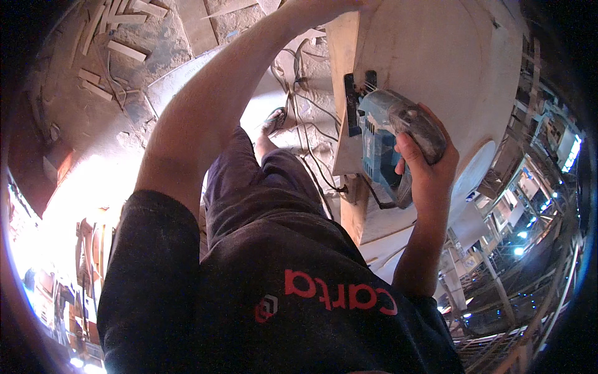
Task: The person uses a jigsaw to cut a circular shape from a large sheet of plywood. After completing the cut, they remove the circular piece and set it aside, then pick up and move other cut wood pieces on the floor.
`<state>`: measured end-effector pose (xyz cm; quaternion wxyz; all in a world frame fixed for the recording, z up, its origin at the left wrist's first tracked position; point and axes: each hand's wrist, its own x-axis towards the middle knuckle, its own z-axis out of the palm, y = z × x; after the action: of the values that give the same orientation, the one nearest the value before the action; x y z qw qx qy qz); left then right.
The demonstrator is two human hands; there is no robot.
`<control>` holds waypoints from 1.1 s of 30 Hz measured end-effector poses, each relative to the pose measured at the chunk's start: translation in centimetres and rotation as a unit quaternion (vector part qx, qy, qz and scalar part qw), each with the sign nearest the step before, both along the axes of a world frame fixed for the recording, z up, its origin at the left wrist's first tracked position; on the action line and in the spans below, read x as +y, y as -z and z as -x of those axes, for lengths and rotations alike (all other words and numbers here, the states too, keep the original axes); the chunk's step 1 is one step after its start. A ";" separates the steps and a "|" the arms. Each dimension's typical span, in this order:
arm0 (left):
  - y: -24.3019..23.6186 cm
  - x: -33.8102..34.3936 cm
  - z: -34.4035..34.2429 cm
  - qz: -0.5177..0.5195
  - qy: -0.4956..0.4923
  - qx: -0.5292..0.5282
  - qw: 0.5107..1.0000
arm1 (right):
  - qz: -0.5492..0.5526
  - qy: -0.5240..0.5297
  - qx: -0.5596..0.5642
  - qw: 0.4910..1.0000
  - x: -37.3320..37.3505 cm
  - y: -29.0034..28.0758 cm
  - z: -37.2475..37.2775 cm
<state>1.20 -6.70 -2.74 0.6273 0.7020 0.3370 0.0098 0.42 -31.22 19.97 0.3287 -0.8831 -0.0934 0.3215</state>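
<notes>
My right hand (427, 156) grips the handle of a dusty blue-and-grey jigsaw (380, 137), whose black base rests at the left edge of a large pale plywood board (430, 43). Faint curved lines mark the board's face. A dark cable hangs from the tool's rear. My left forearm stretches up to the top of the view, where my left hand (352, 5) is at the board's upper left edge, mostly cut off, so its fingers are hidden. A light wooden piece (352, 212) shows under the board's lower left side.
Loose wood offcuts (124, 50) and sawdust lie on the floor at upper left. Dark cables (305, 118) snake past my sandaled foot (274, 121) and legs. A smaller pale panel (479, 162) sits at the right, with a cluttered workshop and lamps beyond. Bright light washes out the far left.
</notes>
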 end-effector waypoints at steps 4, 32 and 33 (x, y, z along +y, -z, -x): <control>1.0 1.2 -2.7 0.020 0.113 -0.090 0.989 | 0.013 0.005 -0.008 1.000 0.2 0.0 0.1; -0.5 0.9 -5.9 0.144 0.066 -0.157 0.975 | 0.010 0.034 0.010 0.999 0.6 -0.5 0.2; -0.4 0.9 -5.9 0.145 0.077 -0.150 0.975 | 0.009 0.034 0.012 0.999 0.5 -0.5 0.2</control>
<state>7.09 -5.84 -2.31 0.7648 0.6180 0.1815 0.0175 0.22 -30.68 20.48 0.3323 -0.8849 -0.0562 0.3214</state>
